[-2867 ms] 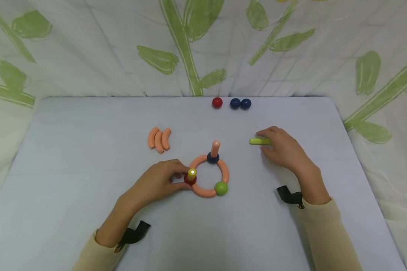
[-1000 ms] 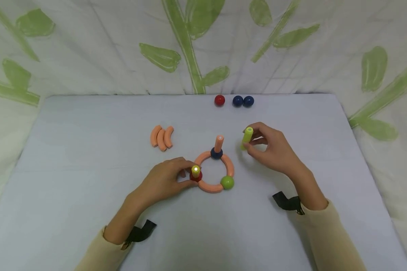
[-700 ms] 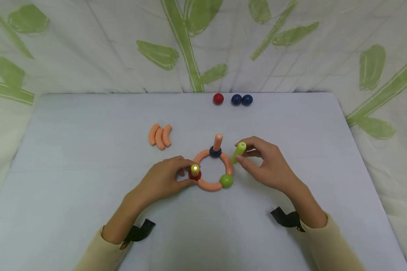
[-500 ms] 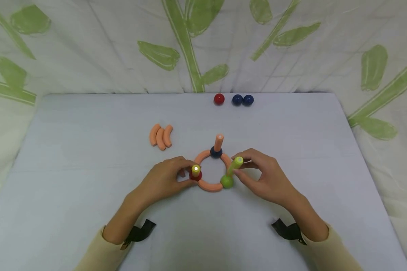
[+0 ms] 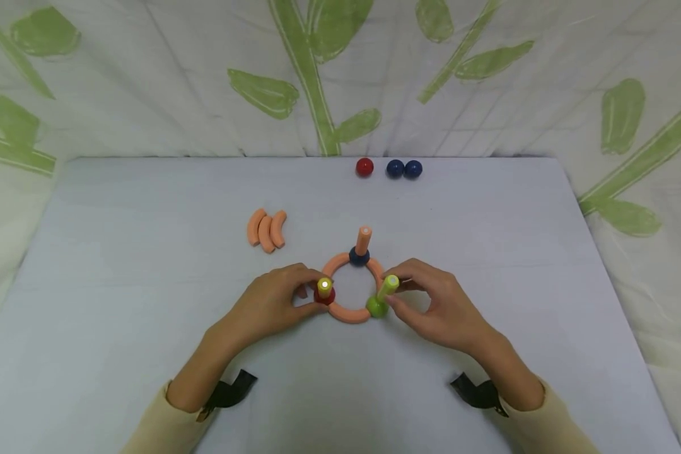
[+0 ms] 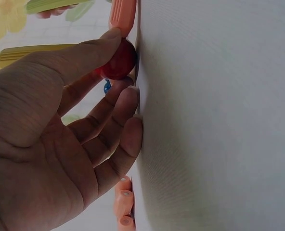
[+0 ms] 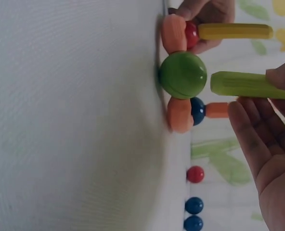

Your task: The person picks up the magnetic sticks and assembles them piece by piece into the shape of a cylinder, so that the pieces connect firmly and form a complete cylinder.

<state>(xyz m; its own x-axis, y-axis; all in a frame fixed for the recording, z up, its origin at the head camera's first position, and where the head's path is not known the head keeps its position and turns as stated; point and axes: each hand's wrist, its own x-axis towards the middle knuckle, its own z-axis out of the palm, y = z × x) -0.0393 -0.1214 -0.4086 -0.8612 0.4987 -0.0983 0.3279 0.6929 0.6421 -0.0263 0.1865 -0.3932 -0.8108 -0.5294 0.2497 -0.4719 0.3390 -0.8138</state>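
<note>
A ring of curved orange pieces (image 5: 349, 314) and three balls lies on the table. My left hand (image 5: 275, 299) pinches the red ball (image 6: 121, 60) at the ring's left; a yellow rod (image 7: 236, 31) stands on that ball. My right hand (image 5: 439, 306) holds a light-green rod (image 7: 243, 84) upright between thumb and fingers. The rod's lower end is just above the green ball (image 7: 183, 74), with a small gap in the right wrist view. At the far side, an orange rod (image 5: 364, 241) stands on a dark blue ball (image 5: 359, 256).
Three loose curved orange pieces (image 5: 265, 231) lie side by side at the left beyond the ring. Along the table's back edge sit a red ball (image 5: 364, 167) and two blue balls (image 5: 404, 169). A cloth with green leaves (image 5: 263, 93) hangs behind the table (image 5: 147, 202).
My right hand has taken the light-green rod from the table, turned it upright and brought it left and nearer, over the green ball. My left hand has stayed on the red ball.
</note>
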